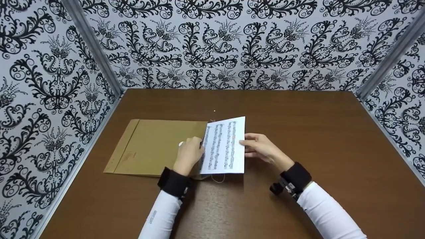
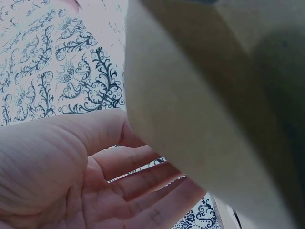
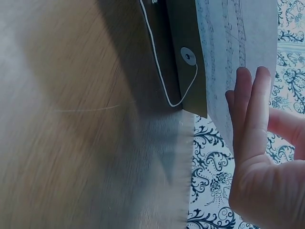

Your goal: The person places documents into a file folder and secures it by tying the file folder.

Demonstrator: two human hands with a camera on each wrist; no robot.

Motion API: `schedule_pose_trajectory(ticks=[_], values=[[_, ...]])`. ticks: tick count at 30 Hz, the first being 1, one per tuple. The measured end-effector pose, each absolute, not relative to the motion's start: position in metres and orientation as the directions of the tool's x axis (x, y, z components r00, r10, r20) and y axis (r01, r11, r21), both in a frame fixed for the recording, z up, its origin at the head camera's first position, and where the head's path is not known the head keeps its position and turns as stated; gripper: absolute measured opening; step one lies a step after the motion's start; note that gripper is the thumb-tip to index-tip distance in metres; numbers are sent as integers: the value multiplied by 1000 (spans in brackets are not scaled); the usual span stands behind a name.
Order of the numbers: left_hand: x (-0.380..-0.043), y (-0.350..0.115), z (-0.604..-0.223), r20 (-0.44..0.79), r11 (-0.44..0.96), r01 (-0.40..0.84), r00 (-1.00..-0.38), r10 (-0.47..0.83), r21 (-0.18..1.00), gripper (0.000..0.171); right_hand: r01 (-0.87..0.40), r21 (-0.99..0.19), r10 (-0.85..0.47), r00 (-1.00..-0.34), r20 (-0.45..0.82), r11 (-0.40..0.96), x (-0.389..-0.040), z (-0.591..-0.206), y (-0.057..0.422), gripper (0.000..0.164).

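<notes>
A brown string-tie envelope (image 1: 159, 146) lies lengthwise on the table with its opening toward the right. Sheet music (image 1: 223, 149) sticks out of that opening, printed side up and tilted. My left hand (image 1: 189, 154) grips the envelope near its mouth; in the left wrist view the envelope's edge (image 2: 167, 109) sits between thumb and fingers. With thumb above and fingers beneath, my right hand (image 1: 264, 148) pinches the right edge of the sheet music. In the right wrist view, a round white button (image 3: 188, 56) with a thin string (image 3: 157, 67) shows on the envelope flap.
The brown wooden table (image 1: 318, 132) extends around the envelope. Walls with black-and-white scroll patterns (image 1: 232, 43) stand behind it and on both sides. A loop of string (image 1: 218, 179) hangs at the near side of the envelope's mouth.
</notes>
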State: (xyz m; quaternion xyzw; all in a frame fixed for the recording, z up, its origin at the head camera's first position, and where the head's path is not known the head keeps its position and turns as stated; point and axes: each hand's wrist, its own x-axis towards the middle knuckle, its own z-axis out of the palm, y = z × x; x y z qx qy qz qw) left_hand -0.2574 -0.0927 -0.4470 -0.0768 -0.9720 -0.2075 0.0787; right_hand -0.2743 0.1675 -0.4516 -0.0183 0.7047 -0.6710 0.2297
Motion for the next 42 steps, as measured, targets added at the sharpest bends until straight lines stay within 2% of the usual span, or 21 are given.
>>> schedule_pose_trajectory(ticks=[9, 19, 32, 42], values=[[-258, -93, -448, 219, 909, 194, -969, 118, 369, 18, 247, -965, -335, -905, -261, 85, -273, -455, 164, 50], [-257, -94, -446, 231, 909, 200, -966, 119, 365, 13, 269, -962, -323, -907, -271, 51, -276, -461, 149, 50], [-259, -93, -446, 183, 901, 177, -977, 111, 396, 15, 306, -952, -316, -905, -286, -13, -280, -468, 126, 52], [-257, -92, -444, 136, 904, 147, -986, 100, 401, 18, 308, -951, -333, -898, -287, -11, -280, -471, 116, 52]])
